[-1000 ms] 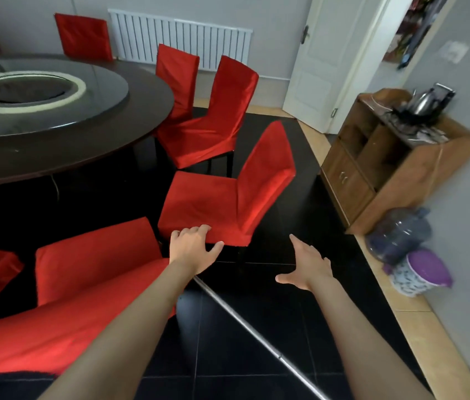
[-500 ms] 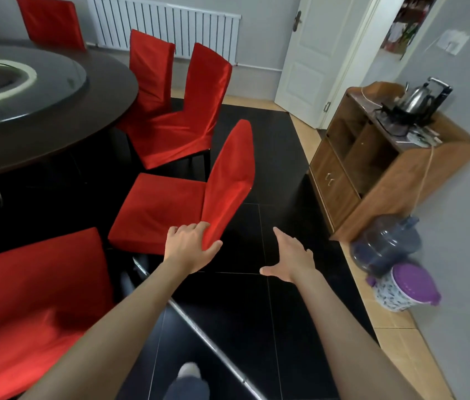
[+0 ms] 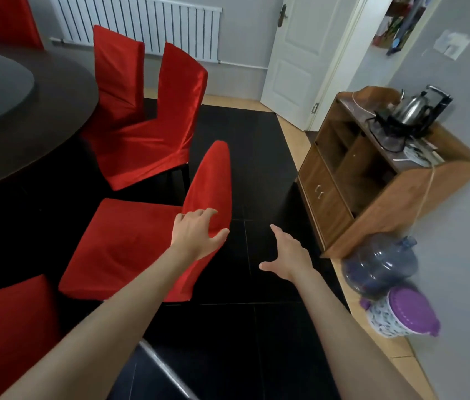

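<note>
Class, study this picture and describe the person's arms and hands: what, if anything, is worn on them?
The left forearm and right forearm are bare, with no sleeve in view. The left hand and right hand wear no gloves. No watch, ring or bracelet shows on either.

Dining room: round table (image 3: 40,134), red chairs (image 3: 147,145)
</note>
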`<action>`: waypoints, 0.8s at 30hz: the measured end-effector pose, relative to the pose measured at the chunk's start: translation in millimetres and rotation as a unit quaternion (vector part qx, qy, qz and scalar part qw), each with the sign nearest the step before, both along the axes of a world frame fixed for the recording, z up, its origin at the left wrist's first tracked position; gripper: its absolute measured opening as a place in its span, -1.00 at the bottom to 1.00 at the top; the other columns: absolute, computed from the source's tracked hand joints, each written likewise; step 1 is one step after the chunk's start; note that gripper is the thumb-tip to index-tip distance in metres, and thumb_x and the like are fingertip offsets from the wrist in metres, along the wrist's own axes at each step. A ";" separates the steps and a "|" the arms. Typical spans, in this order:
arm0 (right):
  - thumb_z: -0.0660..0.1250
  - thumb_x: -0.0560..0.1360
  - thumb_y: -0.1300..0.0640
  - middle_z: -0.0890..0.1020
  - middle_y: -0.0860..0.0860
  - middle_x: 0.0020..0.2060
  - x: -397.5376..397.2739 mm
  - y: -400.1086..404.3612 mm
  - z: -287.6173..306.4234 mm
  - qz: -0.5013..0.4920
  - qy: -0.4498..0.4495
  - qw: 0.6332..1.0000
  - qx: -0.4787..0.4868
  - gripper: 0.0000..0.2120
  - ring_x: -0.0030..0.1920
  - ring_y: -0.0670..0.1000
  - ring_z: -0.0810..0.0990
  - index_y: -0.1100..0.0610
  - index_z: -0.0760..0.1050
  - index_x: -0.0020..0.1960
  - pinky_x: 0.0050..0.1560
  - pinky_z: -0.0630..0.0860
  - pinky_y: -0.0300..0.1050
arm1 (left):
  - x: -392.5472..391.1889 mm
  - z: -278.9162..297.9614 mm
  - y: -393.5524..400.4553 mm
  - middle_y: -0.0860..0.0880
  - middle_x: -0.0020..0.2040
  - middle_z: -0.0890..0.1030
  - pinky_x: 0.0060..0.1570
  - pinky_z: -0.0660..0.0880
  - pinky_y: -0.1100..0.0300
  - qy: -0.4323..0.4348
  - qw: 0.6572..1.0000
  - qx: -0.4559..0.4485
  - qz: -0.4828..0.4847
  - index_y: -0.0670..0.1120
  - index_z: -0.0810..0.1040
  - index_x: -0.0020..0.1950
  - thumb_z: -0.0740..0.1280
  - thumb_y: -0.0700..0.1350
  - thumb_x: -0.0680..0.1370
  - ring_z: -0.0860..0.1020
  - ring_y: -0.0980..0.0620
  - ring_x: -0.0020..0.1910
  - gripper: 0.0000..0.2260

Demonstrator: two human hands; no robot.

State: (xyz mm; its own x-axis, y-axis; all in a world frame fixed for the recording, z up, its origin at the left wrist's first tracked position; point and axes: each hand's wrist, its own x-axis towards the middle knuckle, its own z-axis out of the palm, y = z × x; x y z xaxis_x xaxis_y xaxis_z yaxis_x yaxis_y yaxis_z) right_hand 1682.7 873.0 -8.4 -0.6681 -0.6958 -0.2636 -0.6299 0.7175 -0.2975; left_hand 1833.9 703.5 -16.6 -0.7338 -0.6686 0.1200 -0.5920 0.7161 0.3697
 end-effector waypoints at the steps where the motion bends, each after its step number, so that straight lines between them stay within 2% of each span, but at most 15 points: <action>1: 0.56 0.33 -0.04 0.31 0.01 0.48 -11.5 -8.0 -0.1 0.001 -0.007 1.000 0.002 0.01 0.43 0.12 0.35 -0.05 0.00 0.57 0.36 0.37 0.22 | -12.3 1.5 -9.0 -0.03 0.24 0.57 0.29 0.29 -0.03 -0.016 1.000 -0.007 -0.004 -0.01 0.42 0.39 0.23 0.25 0.52 0.51 -0.05 0.24 -0.47; 6: 0.54 0.35 -0.09 0.32 0.03 0.48 -83.2 -49.1 -2.3 0.046 -0.011 0.999 0.019 -0.03 0.42 0.13 0.36 -0.03 0.02 0.57 0.33 0.41 0.20 | -73.2 1.9 -52.4 -0.05 0.25 0.56 0.25 0.32 -0.02 -0.026 0.999 -0.014 0.036 0.00 0.41 0.40 0.23 0.26 0.51 0.51 -0.07 0.24 -0.46; 11: 0.48 0.39 -0.15 0.35 0.06 0.45 -162.5 -97.7 -5.2 0.125 -0.010 0.992 0.009 -0.07 0.40 0.13 0.38 0.00 0.03 0.57 0.32 0.41 0.16 | -120.3 -17.4 -77.7 -0.05 0.32 0.50 0.28 0.30 -0.02 -0.061 0.991 0.010 0.116 0.02 0.37 0.43 0.23 0.28 0.51 0.46 -0.08 0.29 -0.43; 15: 0.47 0.40 -0.16 0.38 0.06 0.42 -216.1 -140.1 -8.8 0.205 -0.014 0.979 0.013 -0.09 0.38 0.12 0.39 0.01 0.04 0.56 0.32 0.40 0.14 | -150.6 -25.7 -91.3 -0.04 0.31 0.50 0.28 0.31 0.00 -0.082 0.976 0.035 0.197 0.02 0.33 0.45 0.23 0.29 0.50 0.47 -0.07 0.28 -0.40; 19: 0.45 0.42 -0.12 0.38 0.07 0.41 -242.2 -189.7 -12.8 0.297 0.002 0.955 0.010 -0.15 0.37 0.14 0.39 0.02 0.08 0.56 0.29 0.41 0.12 | -169.9 -27.5 -95.6 -0.06 0.29 0.51 0.25 0.35 0.01 -0.039 0.961 0.058 0.266 0.01 0.34 0.44 0.26 0.27 0.49 0.48 -0.08 0.26 -0.40; 24: 0.43 0.46 -0.10 0.37 0.07 0.42 -239.0 -244.7 -22.8 0.430 0.018 0.903 0.000 -0.19 0.38 0.12 0.39 0.04 0.10 0.55 0.27 0.42 0.08 | -163.2 -36.0 -98.1 -0.03 0.34 0.48 0.27 0.37 0.02 -0.031 0.935 0.085 0.342 0.02 0.33 0.46 0.27 0.27 0.49 0.47 -0.05 0.30 -0.40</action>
